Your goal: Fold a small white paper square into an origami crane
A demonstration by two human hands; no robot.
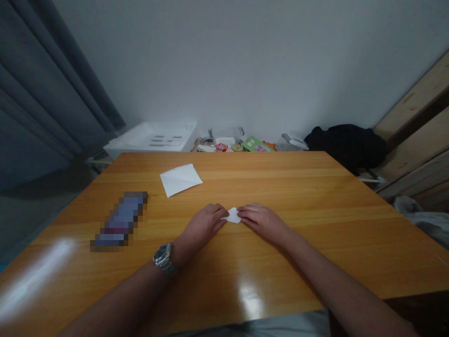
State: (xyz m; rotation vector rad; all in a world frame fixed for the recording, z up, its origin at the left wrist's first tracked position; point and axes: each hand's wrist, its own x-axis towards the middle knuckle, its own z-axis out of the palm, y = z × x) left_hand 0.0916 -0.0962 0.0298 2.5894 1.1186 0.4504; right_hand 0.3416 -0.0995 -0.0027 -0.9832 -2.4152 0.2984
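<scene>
Between my two hands is a small folded piece of white paper (233,215), low over the middle of the wooden table (298,182). My left hand (206,221) pinches its left edge between thumb and fingers, and a metal wristwatch (164,258) sits on that wrist. The right edge is gripped by my right hand (261,222), its fingers pointing left. My fingers cover both ends of the paper, so its full shape is hidden. Farther back and to the left lies a white sheet of paper (181,179) with a perforated edge.
A pixelated flat device (121,220) lies on the table's left side. Past the far edge stand a white plastic tray (150,135), a green packet (257,144) among small items, and a black cloth-like heap (347,142). Wooden boards (417,121) rise at the right.
</scene>
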